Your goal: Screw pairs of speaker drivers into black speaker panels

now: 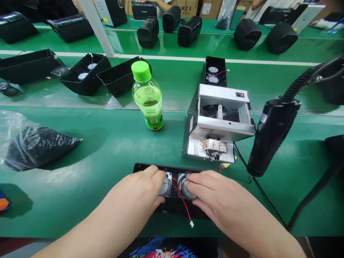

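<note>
A person's two bare hands work at the near edge of a green bench (107, 147), over a long black panel (170, 206) that lies flat on it, in front of a silver machine (223, 125). Two round metal speaker drivers sit side by side on the panel. The left hand (143, 188) has a narrow grip on the left driver (166, 187), fingers over its far rim and thumb at its near side; the right hand (212, 193) holds the right driver (185, 189) in much the same way. Red wires (184, 203) trail between the drivers toward the person, ending in a small white plug (191, 224). The panel looks stiff and fairly light, the drivers dense for their size and perhaps slippery on their smooth backs. Their rims seem the safest hold; the thin wires and solder points look fragile and best left unpulled.
</note>
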`<state>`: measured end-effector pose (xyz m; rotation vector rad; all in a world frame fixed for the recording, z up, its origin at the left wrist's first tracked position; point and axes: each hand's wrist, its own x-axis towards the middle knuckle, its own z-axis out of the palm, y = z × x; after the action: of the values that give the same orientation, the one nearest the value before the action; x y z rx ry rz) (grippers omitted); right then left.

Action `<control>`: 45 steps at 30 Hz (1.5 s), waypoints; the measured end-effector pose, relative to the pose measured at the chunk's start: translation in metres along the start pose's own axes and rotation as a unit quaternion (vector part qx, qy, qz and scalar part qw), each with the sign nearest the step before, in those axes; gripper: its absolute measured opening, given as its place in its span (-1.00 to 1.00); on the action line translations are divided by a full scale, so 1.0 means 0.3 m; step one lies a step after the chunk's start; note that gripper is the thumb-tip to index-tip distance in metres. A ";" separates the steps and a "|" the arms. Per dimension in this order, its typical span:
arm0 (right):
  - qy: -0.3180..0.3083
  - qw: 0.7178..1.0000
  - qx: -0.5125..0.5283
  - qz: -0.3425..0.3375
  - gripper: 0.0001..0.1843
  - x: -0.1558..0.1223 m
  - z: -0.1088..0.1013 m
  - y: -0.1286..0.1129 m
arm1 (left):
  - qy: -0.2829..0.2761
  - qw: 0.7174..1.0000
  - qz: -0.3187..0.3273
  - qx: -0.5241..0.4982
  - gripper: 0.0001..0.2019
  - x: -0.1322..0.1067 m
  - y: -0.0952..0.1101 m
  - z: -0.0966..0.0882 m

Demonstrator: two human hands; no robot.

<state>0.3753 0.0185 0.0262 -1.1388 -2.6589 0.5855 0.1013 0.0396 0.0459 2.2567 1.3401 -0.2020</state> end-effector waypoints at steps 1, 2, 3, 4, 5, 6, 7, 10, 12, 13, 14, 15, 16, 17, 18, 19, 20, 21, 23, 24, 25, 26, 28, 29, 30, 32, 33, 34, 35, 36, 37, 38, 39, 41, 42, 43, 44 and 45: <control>0.001 1.000 0.001 0.001 -0.57 0.000 0.000 0.000 | -0.002 1.000 -0.002 0.007 -0.66 0.000 0.001 0.001; 0.000 1.000 0.002 0.002 -0.57 -0.001 0.001 -0.001 | -0.005 1.000 -0.004 0.013 -0.68 0.000 0.003 0.000; -0.003 1.000 0.003 0.004 -0.57 -0.003 0.002 -0.001 | -0.008 1.000 -0.004 0.017 -0.70 0.001 0.005 -0.001; -0.005 1.000 0.005 0.005 -0.56 -0.005 0.003 -0.001 | -0.012 1.000 -0.006 0.020 -0.71 0.003 0.008 -0.003; -0.006 1.000 0.005 0.006 -0.56 -0.007 0.005 -0.001 | -0.016 1.000 -0.007 0.022 -0.71 0.005 0.010 -0.007; -0.007 1.000 0.005 0.005 -0.56 -0.009 0.006 -0.001 | -0.020 1.000 -0.008 0.021 -0.71 0.008 0.012 -0.010; -0.006 1.000 0.005 0.003 -0.58 -0.010 0.007 0.000 | -0.021 1.000 -0.009 0.019 -0.71 0.011 0.013 -0.013; 0.008 1.000 0.003 -0.008 -0.65 -0.008 0.004 0.004 | -0.024 1.000 -0.009 0.008 -0.68 0.015 0.011 -0.018; 0.017 1.000 0.004 -0.014 -0.68 -0.004 -0.002 0.008 | -0.014 1.000 -0.002 0.001 -0.64 0.012 0.004 -0.016; 0.020 1.000 0.005 -0.016 -0.70 -0.002 -0.005 0.010 | -0.004 1.000 0.003 0.000 -0.61 0.009 0.001 -0.014; 0.022 1.000 0.006 -0.017 -0.70 -0.001 -0.008 0.012 | 0.007 1.000 0.011 -0.003 -0.59 0.004 -0.002 -0.011; 0.023 1.000 0.006 -0.018 -0.70 -0.001 -0.011 0.014 | 0.018 1.000 0.019 -0.004 -0.58 0.000 -0.005 -0.009; 0.025 1.000 0.006 -0.018 -0.70 0.000 -0.014 0.016 | 0.027 0.999 0.027 -0.004 -0.57 -0.005 -0.006 -0.007; 0.025 1.000 0.006 -0.018 -0.71 0.000 -0.016 0.017 | 0.033 0.999 0.035 -0.002 -0.57 -0.009 -0.007 -0.006; 0.025 0.999 0.006 -0.019 -0.70 0.000 -0.017 0.019 | 0.034 0.999 0.042 0.001 -0.58 -0.011 -0.006 -0.007; 0.025 0.999 0.007 -0.020 -0.70 0.001 -0.018 0.020 | 0.031 0.998 0.047 0.007 -0.61 -0.013 -0.006 -0.007; 0.025 0.999 0.006 -0.021 -0.69 0.003 -0.018 0.020 | 0.027 0.998 0.048 0.014 -0.64 -0.014 -0.006 -0.008; 0.025 0.999 0.006 -0.021 -0.68 0.005 -0.018 0.020 | 0.024 0.998 0.049 0.019 -0.67 -0.014 -0.007 -0.009; 0.025 0.999 0.005 -0.022 -0.66 0.009 -0.016 0.018 | 0.027 0.998 0.054 0.023 -0.70 -0.012 -0.011 -0.008; 0.025 0.999 0.004 -0.022 -0.66 0.010 -0.016 0.016 | 0.034 0.998 0.057 0.023 -0.69 -0.011 -0.013 -0.006; 0.025 0.999 0.002 -0.021 -0.66 0.010 -0.016 0.013 | 0.042 0.997 0.060 0.021 -0.67 -0.010 -0.016 -0.004; 0.026 0.999 0.000 -0.020 -0.67 0.010 -0.016 0.010 | 0.049 0.997 0.062 0.019 -0.65 -0.008 -0.019 -0.002; 0.026 0.999 -0.003 -0.019 -0.69 0.010 -0.018 0.004 | 0.060 0.996 0.066 0.017 -0.63 -0.005 -0.025 0.002; 0.027 0.999 -0.003 -0.018 -0.70 0.009 -0.019 0.001 | 0.064 0.995 0.070 0.015 -0.62 -0.004 -0.027 0.003; 0.029 0.999 -0.003 -0.017 -0.70 0.009 -0.020 -0.001 | 0.069 0.995 0.074 0.015 -0.61 -0.004 -0.029 0.004; 0.032 0.999 -0.002 -0.018 -0.71 0.010 -0.022 -0.002 | 0.078 0.993 0.083 0.018 -0.60 -0.004 -0.034 0.006; 0.034 0.999 -0.003 -0.019 -0.71 0.011 -0.021 -0.002 | 0.082 0.993 0.085 0.022 -0.60 -0.005 -0.036 0.006; 0.036 0.999 -0.005 -0.020 -0.71 0.011 -0.018 0.000 | 0.085 0.992 0.087 0.027 -0.59 -0.006 -0.037 0.007; 0.039 0.999 -0.006 -0.022 -0.71 0.012 -0.014 0.002 | 0.087 0.992 0.088 0.032 -0.59 -0.007 -0.039 0.007; 0.042 0.999 -0.008 -0.025 -0.71 0.013 -0.009 0.004 | 0.087 0.992 0.087 0.037 -0.59 -0.008 -0.040 0.007; 0.047 0.998 -0.010 -0.030 -0.71 0.013 -0.002 0.006 | 0.088 0.991 0.086 0.042 -0.59 -0.009 -0.041 0.008; 0.053 0.998 -0.011 -0.034 -0.71 0.014 0.004 0.007 | 0.091 0.991 0.086 0.047 -0.58 -0.009 -0.042 0.009; 0.059 0.997 -0.013 -0.040 -0.71 0.015 0.010 0.006 | 0.096 0.990 0.087 0.050 -0.57 -0.009 -0.043 0.012; 0.076 0.996 -0.018 -0.047 -0.71 0.015 0.016 0.001 | 0.110 0.988 0.091 0.055 -0.55 -0.009 -0.049 0.020; 0.087 0.995 -0.020 -0.050 -0.73 0.013 0.015 -0.003 | 0.118 0.987 0.094 0.056 -0.53 -0.009 -0.054 0.024; 0.101 0.993 -0.021 -0.054 -0.77 0.010 0.010 -0.007 | 0.126 0.986 0.097 0.056 -0.51 -0.011 -0.061 0.027; 0.122 0.991 -0.021 -0.057 -0.82 0.004 0.003 -0.009 | 0.135 0.984 0.101 0.054 -0.50 -0.013 -0.070 0.029; 0.156 0.986 -0.021 -0.058 -0.84 -0.003 -0.006 -0.009 | 0.146 0.982 0.107 0.049 -0.50 -0.017 -0.081 0.030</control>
<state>0.3748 0.0166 0.0289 -0.9851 -2.4553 0.3023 0.0790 0.0407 0.0317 2.5689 1.2362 0.1471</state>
